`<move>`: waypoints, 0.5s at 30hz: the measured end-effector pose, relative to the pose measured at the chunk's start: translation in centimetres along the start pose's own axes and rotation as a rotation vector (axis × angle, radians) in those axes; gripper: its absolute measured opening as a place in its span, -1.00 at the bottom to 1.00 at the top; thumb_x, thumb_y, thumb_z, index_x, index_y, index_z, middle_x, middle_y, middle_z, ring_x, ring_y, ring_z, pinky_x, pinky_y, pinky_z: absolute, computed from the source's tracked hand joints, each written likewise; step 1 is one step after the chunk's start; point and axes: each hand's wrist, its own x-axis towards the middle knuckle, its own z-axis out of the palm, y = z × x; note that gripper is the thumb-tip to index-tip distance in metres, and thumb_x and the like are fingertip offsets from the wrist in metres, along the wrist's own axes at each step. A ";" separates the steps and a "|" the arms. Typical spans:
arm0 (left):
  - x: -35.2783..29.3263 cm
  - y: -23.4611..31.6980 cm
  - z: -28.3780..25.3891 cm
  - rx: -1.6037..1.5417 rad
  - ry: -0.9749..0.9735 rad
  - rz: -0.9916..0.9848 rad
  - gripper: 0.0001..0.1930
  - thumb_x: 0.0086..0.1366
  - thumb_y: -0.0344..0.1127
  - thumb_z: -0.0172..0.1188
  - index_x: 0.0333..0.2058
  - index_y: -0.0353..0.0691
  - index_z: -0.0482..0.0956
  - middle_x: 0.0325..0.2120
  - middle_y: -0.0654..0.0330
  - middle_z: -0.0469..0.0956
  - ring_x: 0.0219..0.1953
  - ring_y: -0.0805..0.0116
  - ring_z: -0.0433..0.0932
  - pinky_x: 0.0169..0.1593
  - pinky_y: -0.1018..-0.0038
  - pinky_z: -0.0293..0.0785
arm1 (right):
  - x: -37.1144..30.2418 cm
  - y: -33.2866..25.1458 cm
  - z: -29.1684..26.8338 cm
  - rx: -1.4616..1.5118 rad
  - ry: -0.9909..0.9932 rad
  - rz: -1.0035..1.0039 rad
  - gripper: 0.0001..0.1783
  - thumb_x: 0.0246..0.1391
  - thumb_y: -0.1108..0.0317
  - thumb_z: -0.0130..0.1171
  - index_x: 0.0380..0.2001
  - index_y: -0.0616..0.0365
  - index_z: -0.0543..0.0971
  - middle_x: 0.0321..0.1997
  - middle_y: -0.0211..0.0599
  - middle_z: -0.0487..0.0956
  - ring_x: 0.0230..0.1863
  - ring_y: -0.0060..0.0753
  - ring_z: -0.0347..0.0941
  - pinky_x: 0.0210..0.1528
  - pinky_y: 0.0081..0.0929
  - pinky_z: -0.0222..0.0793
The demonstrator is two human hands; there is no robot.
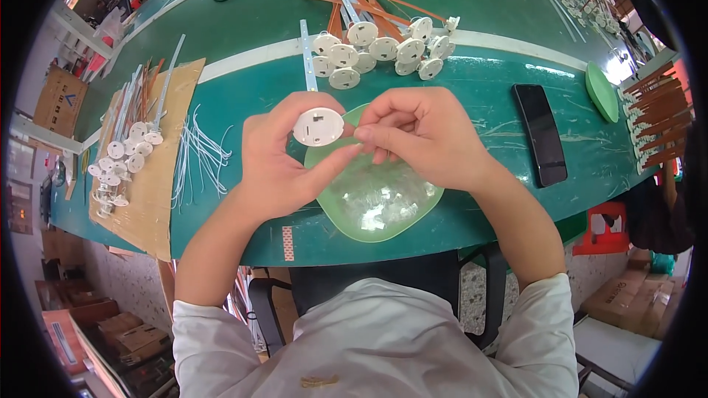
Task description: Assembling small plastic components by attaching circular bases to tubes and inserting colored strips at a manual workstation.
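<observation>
My left hand [274, 162] is closed round a white round disc [318, 133], whose flat face with small slots is turned up toward me. A pale strip [307, 55] dotted along its length stands out from the disc's far side. Close to the disc's right edge, my right hand [435, 136] has its thumb and forefinger pinched together, nearly touching my left fingertips. Whatever lies in that pinch is too small or hidden to name. Below both hands sits a shallow green bowl [380, 230].
Several white discs [383, 49] with orange and pale strips are heaped beyond my hands. More lie on cardboard [158, 199] at left, beside thin white wires [199, 155]. At right are a black phone [540, 135], a second green bowl [602, 92] and a row of brown strips [664, 118].
</observation>
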 end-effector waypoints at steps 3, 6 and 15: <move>0.0 0.2 0.0 -0.037 -0.013 -0.028 -0.65 0.06 -0.51 0.47 -0.17 -0.27 0.58 -0.30 0.17 0.67 -0.25 0.41 0.71 -0.18 0.54 0.57 | -0.1 0.3 -0.2 0.014 -0.011 -0.028 -0.88 0.17 0.46 0.32 -0.32 0.27 0.57 -0.46 -0.35 0.67 -0.46 -0.67 0.57 -0.42 -0.70 0.40; -0.2 0.2 0.0 -0.106 -0.035 -0.085 -0.67 0.07 -0.54 0.46 -0.19 -0.27 0.58 -0.29 0.18 0.67 -0.25 0.44 0.71 -0.18 0.54 0.57 | -0.1 0.1 -0.2 0.032 -0.017 0.004 -0.86 0.16 0.48 0.32 -0.35 0.24 0.53 -0.48 -0.36 0.67 -0.48 -0.68 0.55 -0.42 -0.70 0.39; 0.0 0.5 0.1 -0.117 0.027 -0.179 -0.68 0.09 -0.57 0.45 -0.19 -0.27 0.57 -0.32 0.19 0.66 -0.21 0.47 0.70 -0.14 0.56 0.58 | -0.1 0.4 -0.4 -0.002 -0.045 -0.114 -0.86 0.16 0.55 0.28 -0.19 0.32 0.62 -0.32 -0.31 0.68 -0.37 -0.65 0.59 -0.31 -0.65 0.52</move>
